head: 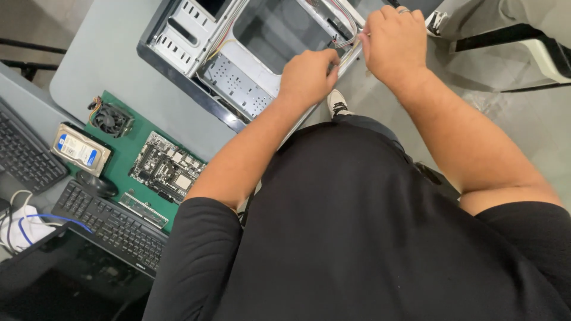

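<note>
Both hands work at the open case (250, 53) at twelve o'clock on the worktop (107, 59). The left hand (309, 74) and right hand (394, 44) are curled, pinching the cables (348, 40) at the case's edge. At nine o'clock, a drive (81, 148) bears a white-and-blue rectangular label.

One label and one dark screen, both at my left side.

I see a hard drive (81, 149) lying flat at the left edge of the green mat (128, 156), and on its top sits a rectangular label (78, 148), white with blue patches at two corners. Lower left, at the picture corner below the keyboard (113, 226), there is a monitor screen (59, 273); it is black and glossy, showing only faint reflections. I find no packages and no signs.
</note>
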